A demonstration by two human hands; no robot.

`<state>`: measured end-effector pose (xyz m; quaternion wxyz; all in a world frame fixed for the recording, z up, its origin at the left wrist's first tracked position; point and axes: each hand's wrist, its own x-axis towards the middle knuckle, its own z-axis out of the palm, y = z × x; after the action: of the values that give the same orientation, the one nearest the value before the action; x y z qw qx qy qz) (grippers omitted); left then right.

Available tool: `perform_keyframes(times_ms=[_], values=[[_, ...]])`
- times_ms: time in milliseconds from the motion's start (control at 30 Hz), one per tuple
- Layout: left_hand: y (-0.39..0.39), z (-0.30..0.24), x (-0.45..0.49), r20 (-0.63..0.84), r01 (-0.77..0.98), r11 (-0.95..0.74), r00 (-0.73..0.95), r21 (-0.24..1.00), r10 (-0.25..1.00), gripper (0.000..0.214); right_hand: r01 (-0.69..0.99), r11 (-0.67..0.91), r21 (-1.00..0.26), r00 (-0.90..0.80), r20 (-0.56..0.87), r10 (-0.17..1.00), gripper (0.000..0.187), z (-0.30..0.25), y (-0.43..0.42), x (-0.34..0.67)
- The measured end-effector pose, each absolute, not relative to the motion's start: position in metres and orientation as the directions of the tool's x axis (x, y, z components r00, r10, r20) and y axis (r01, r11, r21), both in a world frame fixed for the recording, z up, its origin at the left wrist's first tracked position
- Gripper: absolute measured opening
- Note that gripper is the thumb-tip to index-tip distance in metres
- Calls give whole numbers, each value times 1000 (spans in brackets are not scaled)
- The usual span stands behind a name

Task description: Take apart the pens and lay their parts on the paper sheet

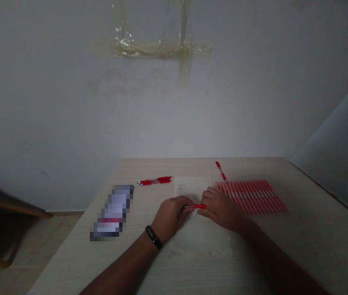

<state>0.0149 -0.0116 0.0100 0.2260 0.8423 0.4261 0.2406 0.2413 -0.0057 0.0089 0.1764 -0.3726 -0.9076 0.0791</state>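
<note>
A red pen (199, 206) lies crosswise between my two hands, low over a pale sheet (204, 241) with a grey smudge on it. My left hand (171, 214), with a black band at the wrist, pinches the pen's left end, which looks thin and metallic. Closed around the red right end are the fingers of my right hand (219, 207). Just beyond that hand, a row of several pinkish-red pens or barrels (255, 196) lies side by side. Whether the held pen is whole or in parts is hidden by my fingers.
Red pens (154, 180) lie together at the back left. A single red pen (222, 172) rests at an angle behind the row. On the left is a pixelated, phone-like object (112, 213). The table (149, 166) meets a wall with tape on it.
</note>
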Motion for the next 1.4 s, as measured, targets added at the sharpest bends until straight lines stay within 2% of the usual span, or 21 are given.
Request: perform_keyframes(times_ms=[100, 167, 300, 467, 633, 767, 833, 967, 1133, 1300, 1400], values=[[-11, 9, 16, 237, 616, -539, 505, 574, 830, 19, 619, 689, -376, -620, 304, 723, 26, 12, -7, 243], [-12, 9, 16, 251, 614, -538, 494, 577, 832, 18, 619, 677, -398, -598, 319, 735, 26, 12, -7, 244], [-12, 9, 16, 256, 619, -521, 468, 588, 846, 16, 625, 686, -372, -605, 325, 727, 30, 9, -4, 245], [-12, 6, 15, 225, 617, -522, 495, 590, 839, 21, 627, 694, -354, -602, 345, 720, 26, 5, -1, 244], [-11, 4, 15, 221, 632, -526, 499, 569, 838, 25, 614, 685, -391, -567, 385, 728, 12, 4, -3, 244], [-11, 6, 16, 235, 652, -504, 458, 567, 857, 19, 603, 659, -450, -522, 402, 752, 15, 5, -4, 245], [-11, 7, 16, 241, 651, -499, 447, 572, 861, 18, 604, 652, -459, -516, 398, 758, 10, 6, -4, 246], [-12, 8, 16, 242, 639, -500, 451, 585, 859, 18, 620, 666, -414, -555, 368, 746, 23, 7, -3, 245], [-12, 7, 16, 249, 635, -503, 450, 587, 858, 17, 626, 629, -461, -529, 342, 777, 6, 6, -5, 242], [-11, 6, 16, 248, 630, -495, 442, 598, 862, 17, 616, 620, -485, -511, 353, 784, 21, 6, -6, 243], [-11, 6, 16, 248, 630, -488, 433, 604, 867, 18, 619, 632, -466, -516, 365, 775, 9, 6, -4, 245]])
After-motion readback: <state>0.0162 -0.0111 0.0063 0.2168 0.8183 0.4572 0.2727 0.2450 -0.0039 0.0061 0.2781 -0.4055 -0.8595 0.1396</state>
